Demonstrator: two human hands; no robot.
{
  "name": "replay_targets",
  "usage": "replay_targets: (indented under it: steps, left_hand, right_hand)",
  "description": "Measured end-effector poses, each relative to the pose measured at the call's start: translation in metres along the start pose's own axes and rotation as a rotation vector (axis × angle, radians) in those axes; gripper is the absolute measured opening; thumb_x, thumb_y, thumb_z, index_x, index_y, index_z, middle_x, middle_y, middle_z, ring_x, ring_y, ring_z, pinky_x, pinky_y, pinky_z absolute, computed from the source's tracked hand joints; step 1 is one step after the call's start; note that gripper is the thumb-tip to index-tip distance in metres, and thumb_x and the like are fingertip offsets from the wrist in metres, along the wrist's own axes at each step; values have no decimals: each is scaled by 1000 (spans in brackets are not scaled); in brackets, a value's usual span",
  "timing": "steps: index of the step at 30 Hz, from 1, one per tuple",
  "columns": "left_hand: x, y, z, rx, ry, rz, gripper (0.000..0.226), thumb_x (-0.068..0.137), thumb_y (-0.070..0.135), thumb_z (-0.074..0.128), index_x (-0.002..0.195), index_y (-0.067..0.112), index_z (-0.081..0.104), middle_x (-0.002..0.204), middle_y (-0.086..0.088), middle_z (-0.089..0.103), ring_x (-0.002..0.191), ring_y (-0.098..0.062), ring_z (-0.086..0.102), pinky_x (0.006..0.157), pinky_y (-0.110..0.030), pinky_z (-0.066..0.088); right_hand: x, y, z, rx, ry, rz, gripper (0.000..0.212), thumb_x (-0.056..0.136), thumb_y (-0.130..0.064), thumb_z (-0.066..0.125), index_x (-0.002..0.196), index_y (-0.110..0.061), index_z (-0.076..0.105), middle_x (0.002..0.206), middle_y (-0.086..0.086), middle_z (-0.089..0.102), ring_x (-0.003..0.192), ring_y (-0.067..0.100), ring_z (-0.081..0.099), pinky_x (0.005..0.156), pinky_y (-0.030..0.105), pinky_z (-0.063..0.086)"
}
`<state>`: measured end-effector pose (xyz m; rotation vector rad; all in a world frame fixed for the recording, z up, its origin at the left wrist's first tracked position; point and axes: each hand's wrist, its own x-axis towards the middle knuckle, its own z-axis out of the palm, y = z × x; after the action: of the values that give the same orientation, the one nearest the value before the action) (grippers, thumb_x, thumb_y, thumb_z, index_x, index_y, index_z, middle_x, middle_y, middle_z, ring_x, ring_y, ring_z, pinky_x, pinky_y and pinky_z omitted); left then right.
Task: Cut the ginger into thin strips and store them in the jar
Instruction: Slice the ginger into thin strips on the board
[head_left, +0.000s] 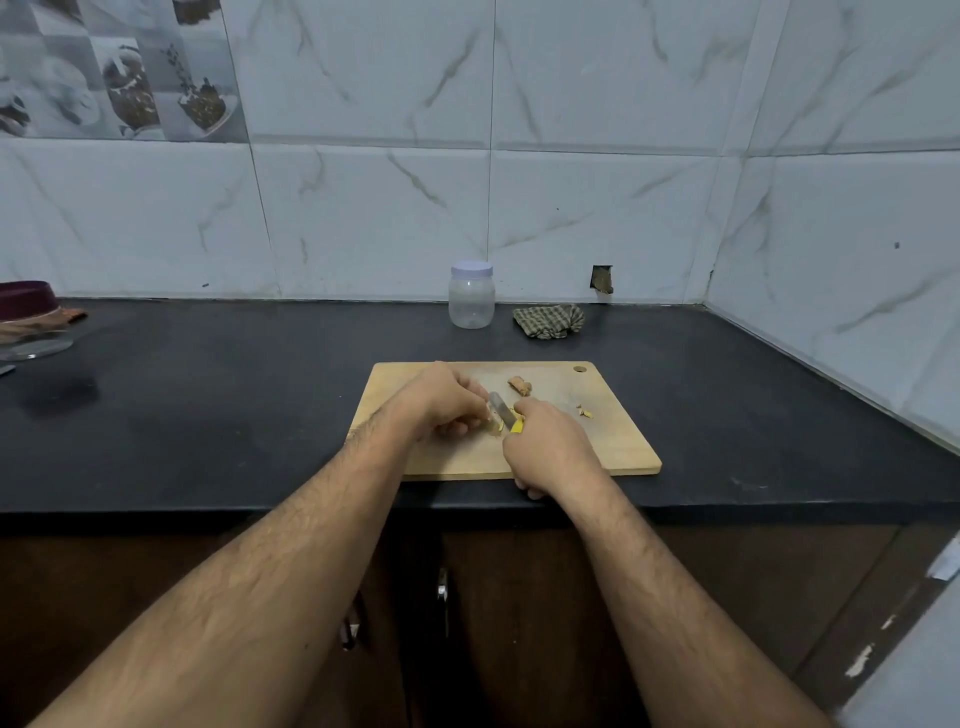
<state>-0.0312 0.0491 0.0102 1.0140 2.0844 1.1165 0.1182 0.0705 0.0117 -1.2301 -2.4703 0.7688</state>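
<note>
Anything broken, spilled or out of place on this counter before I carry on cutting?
One thing: a broken hole in the wall tile just above the counter, behind the crumpled checked cloth. The jar stands upright with its lid on; nothing looks spilled.

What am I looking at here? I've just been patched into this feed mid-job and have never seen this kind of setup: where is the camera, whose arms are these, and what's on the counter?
There is no machine here. The one picture comes from a camera worn on a person's head, looking forward and down, so the two bare arms are that person's own.

On the dark counter lies a wooden cutting board. The right hand grips a knife with a yellow handle. The left hand holds down a small piece of ginger at the blade; that piece is mostly hidden. A second ginger chunk and a few cut bits lie further back and right on the board.

Behind the board stands the plastic jar, empty as far as I can tell, its white lid on. Beside it lies a checked cloth.
</note>
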Motion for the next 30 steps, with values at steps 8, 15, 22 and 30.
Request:
replay_targets:
  steps: [8, 15, 22, 30]
  left_hand:
    - [-6, 3, 2, 109, -3, -84, 18, 86, -1, 69, 91, 15, 65, 68, -5, 59, 55, -12, 51, 50, -23, 50]
    - [-5, 0, -1, 116, 17, -63, 16, 84, -1, 71, 79, 14, 67, 65, -4, 60, 55, -11, 53, 51, -25, 52]
    - [-4, -1, 0, 172, 12, -44, 10, 80, 3, 77, 86, 11, 76, 62, -1, 61, 55, -11, 53, 49, -23, 52]
    - [-2, -3, 2, 234, 39, -17, 17, 80, 7, 78, 72, 21, 71, 65, -1, 63, 56, -13, 56, 50, -24, 54]
  right_hand:
    - [-21, 5, -9, -83, -57, -16, 54, 82, 3, 41, 130, -18, 52, 84, 7, 68, 62, 24, 72, 58, 44, 61]
    - [-25, -2, -3, -153, -33, -74, 60, 82, 2, 46, 138, -21, 50, 105, 7, 63, 92, 30, 67, 76, 42, 59]
    - [-28, -4, 6, -185, 13, -107, 52, 89, -3, 48, 138, -20, 51, 123, 8, 61, 114, 27, 56, 91, 35, 50]
    - [-27, -5, 12, -213, 23, -106, 45, 90, -5, 48, 132, -19, 54, 114, 7, 62, 106, 25, 57, 83, 35, 49]
